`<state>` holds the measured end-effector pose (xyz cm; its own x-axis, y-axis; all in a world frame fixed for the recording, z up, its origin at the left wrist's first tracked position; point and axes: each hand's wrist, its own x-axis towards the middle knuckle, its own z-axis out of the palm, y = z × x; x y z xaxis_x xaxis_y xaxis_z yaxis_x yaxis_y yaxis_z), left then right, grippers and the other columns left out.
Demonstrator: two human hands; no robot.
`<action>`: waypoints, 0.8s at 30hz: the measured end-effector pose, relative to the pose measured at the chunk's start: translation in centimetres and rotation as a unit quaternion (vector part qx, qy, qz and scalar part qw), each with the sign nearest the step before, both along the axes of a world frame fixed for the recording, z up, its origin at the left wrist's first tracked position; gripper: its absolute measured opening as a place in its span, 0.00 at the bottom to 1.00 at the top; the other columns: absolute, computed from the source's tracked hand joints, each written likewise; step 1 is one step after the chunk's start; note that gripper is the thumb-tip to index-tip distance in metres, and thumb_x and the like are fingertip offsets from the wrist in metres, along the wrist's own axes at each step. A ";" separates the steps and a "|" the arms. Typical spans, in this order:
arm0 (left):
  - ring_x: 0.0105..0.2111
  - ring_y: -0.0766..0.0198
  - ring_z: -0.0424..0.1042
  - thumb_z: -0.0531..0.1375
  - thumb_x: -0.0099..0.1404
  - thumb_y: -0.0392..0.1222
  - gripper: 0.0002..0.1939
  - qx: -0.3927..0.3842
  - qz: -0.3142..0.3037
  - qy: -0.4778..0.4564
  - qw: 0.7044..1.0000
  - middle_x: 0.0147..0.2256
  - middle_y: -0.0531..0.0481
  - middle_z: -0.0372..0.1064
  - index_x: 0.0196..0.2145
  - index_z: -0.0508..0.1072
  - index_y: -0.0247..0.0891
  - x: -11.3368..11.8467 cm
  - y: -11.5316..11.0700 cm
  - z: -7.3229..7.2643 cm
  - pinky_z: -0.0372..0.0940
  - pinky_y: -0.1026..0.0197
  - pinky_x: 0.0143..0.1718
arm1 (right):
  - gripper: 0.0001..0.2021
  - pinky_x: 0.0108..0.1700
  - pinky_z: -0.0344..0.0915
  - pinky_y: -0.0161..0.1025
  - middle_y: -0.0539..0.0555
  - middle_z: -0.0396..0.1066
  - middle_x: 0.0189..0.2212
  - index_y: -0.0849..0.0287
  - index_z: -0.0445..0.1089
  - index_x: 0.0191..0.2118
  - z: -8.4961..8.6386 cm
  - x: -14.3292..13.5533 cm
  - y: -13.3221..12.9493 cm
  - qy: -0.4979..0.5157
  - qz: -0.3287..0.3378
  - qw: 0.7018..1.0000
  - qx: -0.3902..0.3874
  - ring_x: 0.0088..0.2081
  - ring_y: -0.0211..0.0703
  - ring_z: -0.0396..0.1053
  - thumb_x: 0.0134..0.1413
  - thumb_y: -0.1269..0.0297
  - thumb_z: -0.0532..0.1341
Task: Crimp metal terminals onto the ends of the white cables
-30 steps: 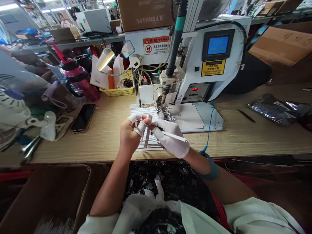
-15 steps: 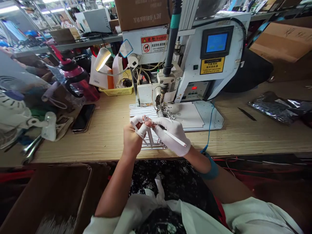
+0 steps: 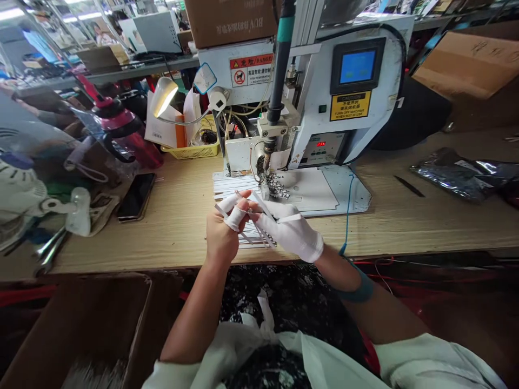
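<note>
My left hand [image 3: 225,227], with white covers on some fingers, pinches thin white strips [image 3: 259,204] in front of the machine's head [image 3: 268,146]. Against its fingertips is my right hand [image 3: 294,229], in a white glove, its fingers closed on strips too. Some strip ends stick out between and below the hands. Under and behind them, more white strips lie on a white sheet [image 3: 229,185] at the machine's base. Small dark-and-silver pieces [image 3: 279,186] are heaped beside the machine's tip. The exact grip of the fingertips is too small to make out.
A phone [image 3: 137,197], a pink bottle [image 3: 132,135], a yellow basket [image 3: 192,152] and a lamp [image 3: 165,97] stand at the left. On the right lie a dark pointed tool [image 3: 408,186] and a silvery plastic bag [image 3: 466,175]. A blue cord [image 3: 348,216] crosses the table edge.
The long strip that lay across my right glove now points another way, and strips stick up between the hands. My right hand has shifted slightly right and down. The camera view has moved slightly.
</note>
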<state>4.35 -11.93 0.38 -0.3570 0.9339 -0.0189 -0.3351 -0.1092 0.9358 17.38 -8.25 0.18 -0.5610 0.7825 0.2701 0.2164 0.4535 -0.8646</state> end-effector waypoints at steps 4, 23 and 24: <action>0.21 0.68 0.64 0.64 0.58 0.55 0.18 0.013 0.030 0.178 0.983 0.24 0.50 0.73 0.35 0.78 0.36 -0.3 -0.6 -0.1 0.55 0.65 0.22 | 0.13 0.32 0.64 0.37 0.53 0.72 0.24 0.61 0.74 0.33 -0.5 -0.1 -0.1 0.017 -0.079 0.997 -0.004 0.30 0.43 0.69 0.58 0.57 0.59; 0.25 0.69 0.62 0.62 0.51 0.71 0.33 0.069 0.076 0.131 0.986 0.29 0.53 0.65 0.42 0.71 0.41 0.8 -3.0 -1.4 0.60 0.67 0.25 | 0.11 0.37 0.67 0.38 0.57 0.75 0.32 0.62 0.70 0.39 -0.2 -2.7 -1.2 -0.111 0.070 0.991 0.030 0.34 0.44 0.72 0.65 0.63 0.53; 0.26 0.68 0.63 0.65 0.50 0.70 0.34 0.070 0.078 0.171 0.980 0.30 0.53 0.65 0.44 0.70 0.41 0.5 -3.2 -1.7 0.61 0.67 0.26 | 0.10 0.37 0.67 0.38 0.58 0.75 0.33 0.63 0.70 0.41 -0.3 -3.1 -1.1 -0.148 0.075 0.986 0.035 0.34 0.45 0.73 0.64 0.64 0.54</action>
<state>4.81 -15.12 -1.28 -0.4581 0.8526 0.2514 0.0258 -0.2700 0.9625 14.26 -9.36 -0.10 -0.7307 0.6705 0.1285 0.3806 0.5563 -0.7387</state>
